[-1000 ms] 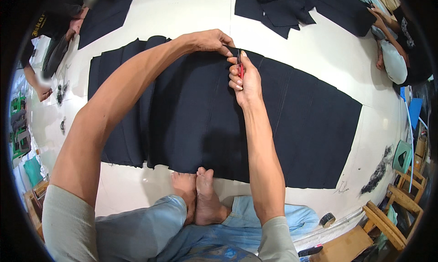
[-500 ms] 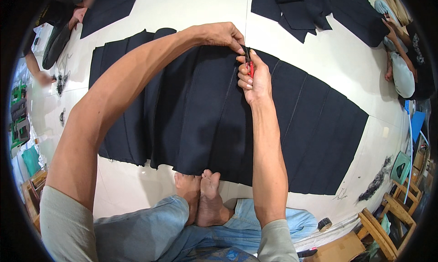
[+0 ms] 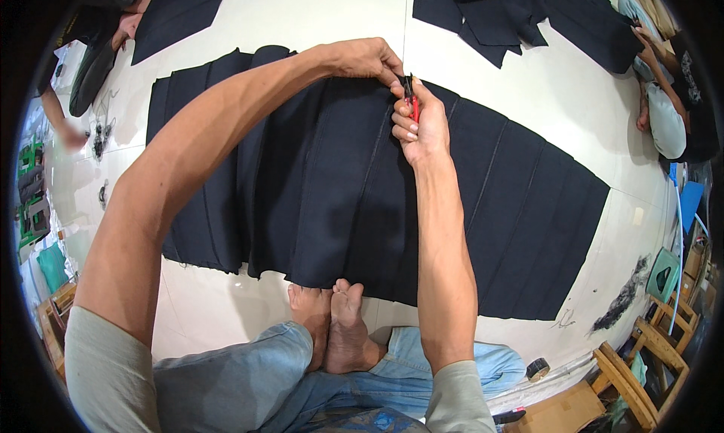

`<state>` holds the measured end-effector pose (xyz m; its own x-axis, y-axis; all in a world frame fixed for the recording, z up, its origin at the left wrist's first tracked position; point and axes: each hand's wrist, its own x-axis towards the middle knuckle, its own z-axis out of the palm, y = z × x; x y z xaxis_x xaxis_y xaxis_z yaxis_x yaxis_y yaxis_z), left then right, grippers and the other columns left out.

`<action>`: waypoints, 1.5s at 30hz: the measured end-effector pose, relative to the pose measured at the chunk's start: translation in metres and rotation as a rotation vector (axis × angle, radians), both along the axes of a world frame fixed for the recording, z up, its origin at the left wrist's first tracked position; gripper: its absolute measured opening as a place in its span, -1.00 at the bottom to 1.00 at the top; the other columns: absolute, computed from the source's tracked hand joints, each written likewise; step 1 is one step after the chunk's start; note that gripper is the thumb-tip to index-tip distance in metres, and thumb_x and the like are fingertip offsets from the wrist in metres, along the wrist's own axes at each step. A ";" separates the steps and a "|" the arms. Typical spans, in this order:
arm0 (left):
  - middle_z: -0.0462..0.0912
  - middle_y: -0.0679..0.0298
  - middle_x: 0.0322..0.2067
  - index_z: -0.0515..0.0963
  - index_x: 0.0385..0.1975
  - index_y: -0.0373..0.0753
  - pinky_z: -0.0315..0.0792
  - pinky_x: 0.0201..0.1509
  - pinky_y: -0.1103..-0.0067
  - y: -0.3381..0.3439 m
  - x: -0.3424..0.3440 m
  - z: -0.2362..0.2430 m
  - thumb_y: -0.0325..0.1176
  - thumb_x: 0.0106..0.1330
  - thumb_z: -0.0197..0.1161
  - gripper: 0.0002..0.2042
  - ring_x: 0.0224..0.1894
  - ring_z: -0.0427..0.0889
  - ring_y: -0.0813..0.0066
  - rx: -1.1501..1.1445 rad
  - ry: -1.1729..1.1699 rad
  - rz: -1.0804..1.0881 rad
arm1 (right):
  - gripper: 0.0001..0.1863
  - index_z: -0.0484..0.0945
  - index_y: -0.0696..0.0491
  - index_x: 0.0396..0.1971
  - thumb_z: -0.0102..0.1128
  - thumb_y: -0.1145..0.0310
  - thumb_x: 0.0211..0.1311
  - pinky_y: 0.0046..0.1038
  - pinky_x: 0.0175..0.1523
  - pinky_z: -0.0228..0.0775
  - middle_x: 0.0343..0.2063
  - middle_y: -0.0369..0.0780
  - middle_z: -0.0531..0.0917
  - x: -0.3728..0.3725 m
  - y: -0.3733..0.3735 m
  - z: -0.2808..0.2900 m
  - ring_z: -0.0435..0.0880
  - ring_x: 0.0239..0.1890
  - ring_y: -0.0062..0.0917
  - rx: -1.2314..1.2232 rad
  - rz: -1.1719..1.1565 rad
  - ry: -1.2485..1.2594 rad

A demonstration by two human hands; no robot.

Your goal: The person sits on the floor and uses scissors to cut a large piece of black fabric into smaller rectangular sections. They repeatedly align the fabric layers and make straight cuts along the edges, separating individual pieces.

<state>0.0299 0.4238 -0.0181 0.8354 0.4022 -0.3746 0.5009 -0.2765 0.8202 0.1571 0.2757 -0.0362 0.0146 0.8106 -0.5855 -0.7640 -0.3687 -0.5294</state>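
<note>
Toward twelve o'clock, the bare left hand (image 3: 366, 58) pinches the far edge of a wide, seamed, blue-black fabric panel (image 3: 339, 177) spread over a pale, glossy tiled floor (image 3: 317, 18). At its four o'clock, the bare right hand (image 3: 426, 128) grips small red-handled, dark-bladed snips (image 3: 415, 110), tip toward twelve. Two bare feet (image 3: 345, 327) rest at six o'clock; dark fabric pieces (image 3: 486, 18) lie at one.

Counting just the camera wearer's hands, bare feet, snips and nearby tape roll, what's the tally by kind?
Hands: 2 (left hand, right hand)
Red-handled snips: 1
Bare feet: 2
Tape roll: 1
Total: 6
</note>
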 end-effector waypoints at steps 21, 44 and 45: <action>0.73 0.04 -0.10 0.68 -0.03 -0.28 0.47 0.18 0.26 -0.012 -0.064 0.019 -0.02 0.20 0.41 -0.52 0.00 0.67 0.14 0.076 -0.042 0.120 | -0.54 0.48 0.18 -0.24 -0.10 0.02 0.54 -0.68 -0.68 -0.07 -0.67 -0.43 0.29 -0.002 -0.005 -0.002 0.13 -0.73 -0.80 -0.071 -0.321 -0.274; 0.69 -0.07 -0.06 0.69 -0.07 -0.27 0.38 0.29 0.15 -0.018 -0.015 -0.009 0.07 0.31 0.26 -0.52 0.13 0.60 -0.04 0.201 -0.015 0.171 | -0.44 0.32 0.23 0.28 -0.02 0.09 0.52 0.11 0.48 -0.09 0.37 -0.04 0.35 0.215 -0.223 -0.025 0.29 0.41 -0.12 -0.235 0.071 -2.177; 0.70 -0.06 -0.07 0.69 -0.09 -0.27 0.40 0.27 0.18 -0.017 -0.014 -0.010 -0.01 0.29 0.30 -0.57 0.10 0.62 -0.02 0.201 -0.035 0.152 | -0.44 0.33 0.24 0.26 -0.02 0.10 0.52 0.11 0.48 -0.07 0.37 -0.04 0.36 0.223 -0.224 -0.025 0.30 0.41 -0.12 -0.226 0.074 -2.174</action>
<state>0.0160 0.4066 -0.0277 0.7705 0.5877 -0.2468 0.5218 -0.3591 0.7738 0.3797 0.0517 -0.0610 0.5790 0.7799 0.2378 0.8115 -0.5232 -0.2604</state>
